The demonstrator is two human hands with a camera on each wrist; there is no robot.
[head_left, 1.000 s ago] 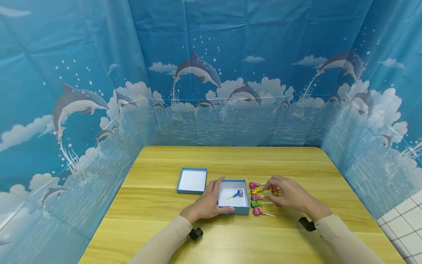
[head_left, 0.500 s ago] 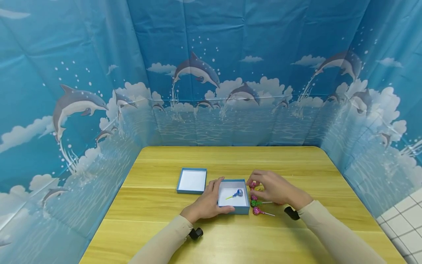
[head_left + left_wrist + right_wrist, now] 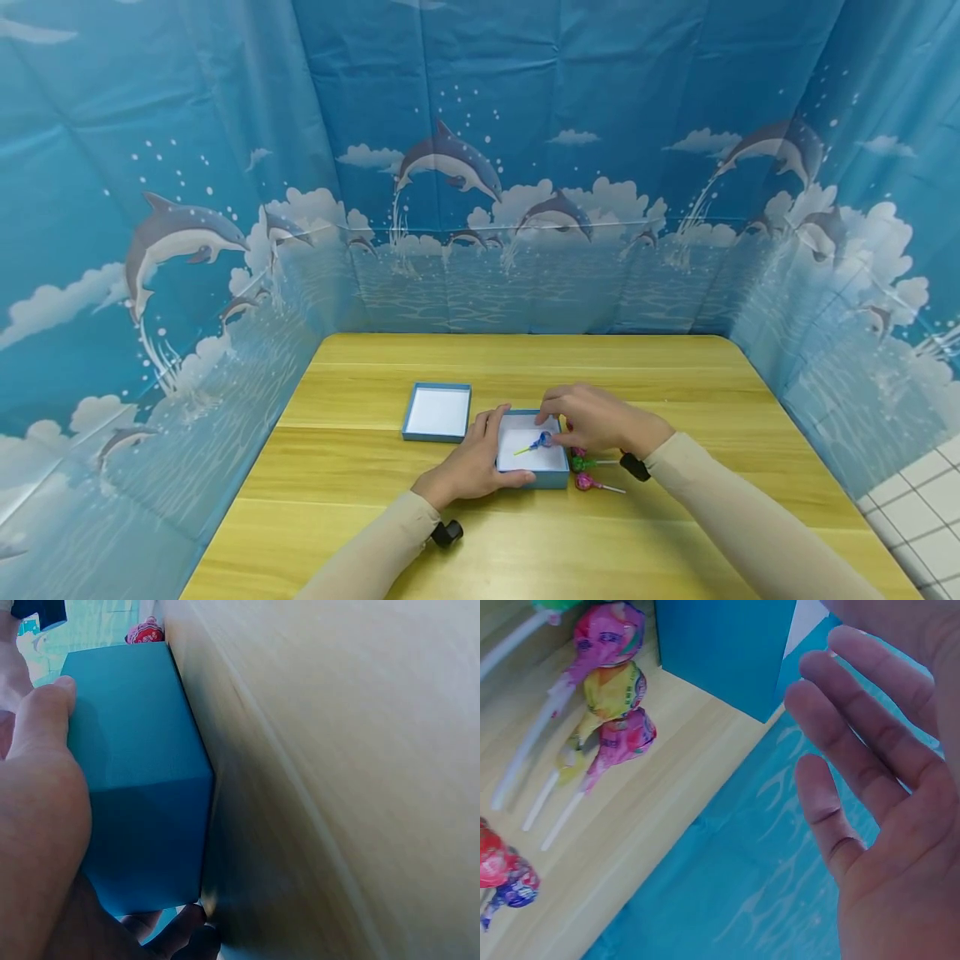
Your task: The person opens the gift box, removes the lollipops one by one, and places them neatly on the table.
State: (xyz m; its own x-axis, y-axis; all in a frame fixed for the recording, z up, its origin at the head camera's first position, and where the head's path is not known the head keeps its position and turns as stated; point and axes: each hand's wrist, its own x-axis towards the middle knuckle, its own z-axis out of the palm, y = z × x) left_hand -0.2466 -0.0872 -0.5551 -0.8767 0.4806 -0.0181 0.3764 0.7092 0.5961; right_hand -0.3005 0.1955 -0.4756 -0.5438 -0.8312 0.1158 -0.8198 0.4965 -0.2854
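While the left hand (image 3: 471, 463) grips the near corner of the blue box (image 3: 553, 478) on the counter (image 3: 525, 533), the right hand (image 3: 592, 419) hovers over it, fingers relaxed, above the blue lollipop (image 3: 542, 439) inside; more lollipops (image 3: 609, 697) lie just beside, the lid (image 3: 438, 411) farther left.

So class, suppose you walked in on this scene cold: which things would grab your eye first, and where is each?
The blue dolphin backdrop walls in the wooden table on three sides. At the table's middle, the left hand grips an open blue box holding a blue lollipop, while the right hand reaches over the box. Bright pink, green and yellow lollipops lie just right of the box, and an empty tray sits to its left.
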